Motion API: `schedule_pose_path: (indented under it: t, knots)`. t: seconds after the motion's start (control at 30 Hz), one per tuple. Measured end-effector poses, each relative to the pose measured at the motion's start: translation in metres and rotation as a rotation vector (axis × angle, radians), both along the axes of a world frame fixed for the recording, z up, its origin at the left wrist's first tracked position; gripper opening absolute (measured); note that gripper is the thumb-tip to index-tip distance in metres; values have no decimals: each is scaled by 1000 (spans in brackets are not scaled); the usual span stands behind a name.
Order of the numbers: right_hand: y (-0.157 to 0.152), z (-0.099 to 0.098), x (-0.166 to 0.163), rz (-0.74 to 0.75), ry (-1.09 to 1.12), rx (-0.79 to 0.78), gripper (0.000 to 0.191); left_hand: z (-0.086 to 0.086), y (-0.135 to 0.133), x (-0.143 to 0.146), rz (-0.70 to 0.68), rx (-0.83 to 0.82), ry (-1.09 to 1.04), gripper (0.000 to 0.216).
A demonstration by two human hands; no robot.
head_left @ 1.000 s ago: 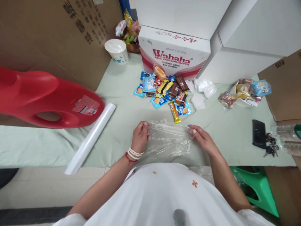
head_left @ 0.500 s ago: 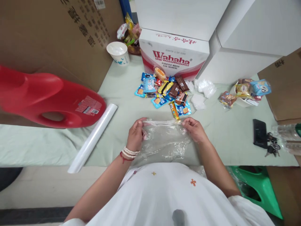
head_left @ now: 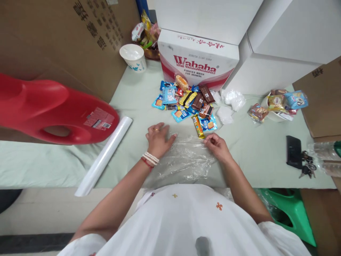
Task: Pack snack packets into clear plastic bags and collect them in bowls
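Note:
A clear plastic sheet or bag [head_left: 186, 160] lies spread on the green-covered table close to my body. My left hand [head_left: 160, 140] is over its left side, fingers apart, the thumb close to the film. At the film's far right corner, my right hand [head_left: 217, 145] pinches the edge between thumb and fingertips. Just beyond that corner lies a yellow wrapped snack bar [head_left: 198, 126]. Behind it sits a pile of wrapped snacks with a blue packet [head_left: 207, 123] and brown wrapped bars [head_left: 206, 94].
A white roll [head_left: 105, 156] and a large red jug [head_left: 66, 113] stand left. A Wahaha carton [head_left: 198, 58] backs the snacks; crumpled clear plastic [head_left: 233, 99] lies beside them. Farther right are a snack-filled cup [head_left: 275, 115], a black phone-like object [head_left: 293, 151] and keys [head_left: 309, 170]. A paper cup [head_left: 134, 58] stands back left.
My left hand has let go of the film's far left edge and spread its fingers, shifting slightly away from me. The film has settled flatter. My right hand stays at its corner.

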State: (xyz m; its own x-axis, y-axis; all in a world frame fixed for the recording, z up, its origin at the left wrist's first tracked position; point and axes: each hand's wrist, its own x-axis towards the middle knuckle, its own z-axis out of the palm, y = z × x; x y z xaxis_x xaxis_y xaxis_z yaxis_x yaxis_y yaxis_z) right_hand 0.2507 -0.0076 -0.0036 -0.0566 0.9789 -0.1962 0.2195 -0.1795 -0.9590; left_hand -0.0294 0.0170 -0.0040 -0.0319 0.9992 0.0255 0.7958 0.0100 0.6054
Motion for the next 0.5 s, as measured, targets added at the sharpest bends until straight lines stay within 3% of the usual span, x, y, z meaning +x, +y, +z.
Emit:
schedule_pose_path:
  t: [0.1, 0.17, 0.23, 0.3, 0.4, 0.5]
  knots:
    - [4, 5, 0, 61, -80, 18, 37, -5, 10, 4, -123, -28, -37, 20]
    - [8, 8, -3, 85, -153, -12, 47, -6, 9, 7, -216, 23, -148, 22]
    - [14, 9, -6, 102, -186, -38, 45, -5, 4, 8, -256, 68, -268, 24]
    - [18, 9, -9, 63, -133, -52, 38, -4, 2, 5, -178, 88, -342, 24]
    - [21, 5, -12, -124, 31, -78, 37, -10, 6, -5, 24, 95, -374, 23]
    - [18, 0, -13, -267, 111, -129, 36, -18, 18, -15, 140, 102, -361, 20]
